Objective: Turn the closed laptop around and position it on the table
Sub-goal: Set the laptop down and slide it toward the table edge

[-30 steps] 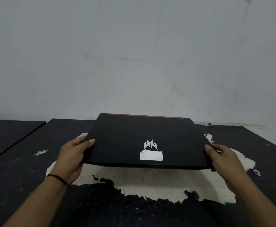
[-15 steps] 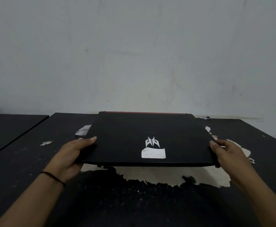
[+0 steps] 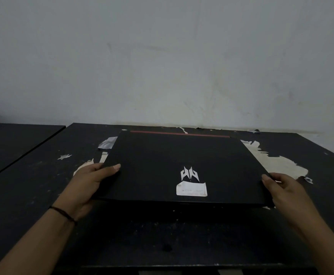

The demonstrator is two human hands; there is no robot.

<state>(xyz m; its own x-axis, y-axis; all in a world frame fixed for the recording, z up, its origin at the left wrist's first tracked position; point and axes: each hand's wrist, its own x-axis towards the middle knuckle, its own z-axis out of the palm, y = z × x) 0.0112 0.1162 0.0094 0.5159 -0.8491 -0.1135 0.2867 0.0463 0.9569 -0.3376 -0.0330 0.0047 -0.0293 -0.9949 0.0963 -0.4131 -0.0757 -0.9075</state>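
The closed black laptop (image 3: 178, 165) sits over the middle of the dark tabletop (image 3: 33, 185), lid up, with a red strip (image 3: 180, 134) along its far edge toward the wall. A silver emblem (image 3: 189, 174) shows on the lid, and just below it a white sticker (image 3: 191, 189) with one curled corner. The near edge casts a dark shadow on the tabletop, and I cannot tell whether that edge rests on the surface or is held slightly off it.

The left hand (image 3: 86, 185) grips the laptop's near left corner, thumb lying across the lid and the other fingers tucked out of sight beneath. A thin dark band (image 3: 63, 212) circles that wrist. The right hand (image 3: 281, 192) clasps the near right edge, thumb on top at the rim and fingers wrapped around the side.

Around the laptop, the tabletop's black coating has peeled away in pale patches (image 3: 277, 161), the largest showing to the right, smaller ones to the left. A grey scrap (image 3: 107, 142) lies just beside the far left corner. A second dark table (image 3: 13, 139) stands to the left, apart by a narrow gap. Behind both rises a plain, scuffed white wall (image 3: 162, 66).
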